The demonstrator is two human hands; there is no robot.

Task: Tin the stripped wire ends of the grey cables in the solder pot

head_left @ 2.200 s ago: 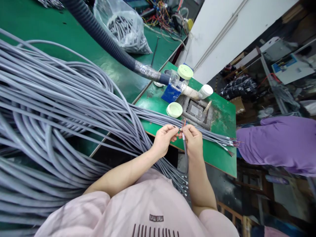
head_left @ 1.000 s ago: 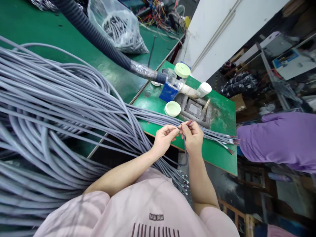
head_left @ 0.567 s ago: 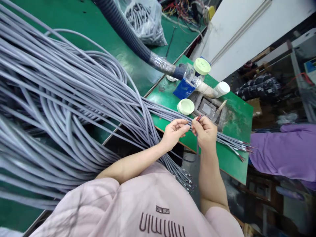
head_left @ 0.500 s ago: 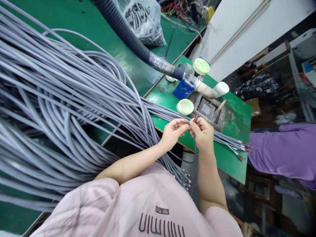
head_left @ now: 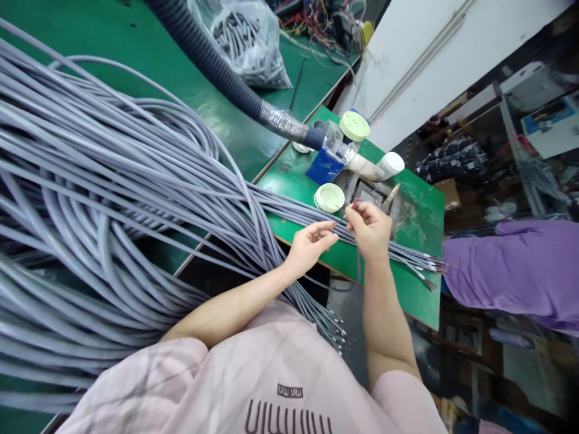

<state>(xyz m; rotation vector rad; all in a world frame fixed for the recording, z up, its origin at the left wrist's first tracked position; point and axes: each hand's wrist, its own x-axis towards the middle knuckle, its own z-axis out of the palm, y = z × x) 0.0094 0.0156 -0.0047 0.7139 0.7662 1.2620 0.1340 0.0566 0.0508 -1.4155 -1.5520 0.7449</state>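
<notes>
My right hand [head_left: 371, 230] pinches the end of a grey cable [head_left: 359, 265], whose thin reddish and dark wires [head_left: 355, 205] stick out past the fingertips. From under that hand the cable hangs down and loops left below the table edge. My left hand [head_left: 312, 246] is a short way to the left, thumb and bent fingers apart, with nothing visible between them. Beneath and behind both hands runs a bundle of grey cables [head_left: 294, 208], its stripped ends [head_left: 429, 265] lying to the right. A pale green round tub [head_left: 329, 198] sits just beyond my hands.
A big heap of grey cables [head_left: 113, 150] covers the left bench. A dark ribbed hose [head_left: 217, 69] reaches down to a blue box [head_left: 324, 166] beside a dirty metal tray [head_left: 393, 220]. Behind are a white-lidded pot [head_left: 391, 163] and a bag [head_left: 257, 48]. Someone in purple [head_left: 511, 271] is at right.
My hands have come apart: the left has let go of the wires and moved slightly away, while the right still grips the cable end. The whole view has shifted a little.
</notes>
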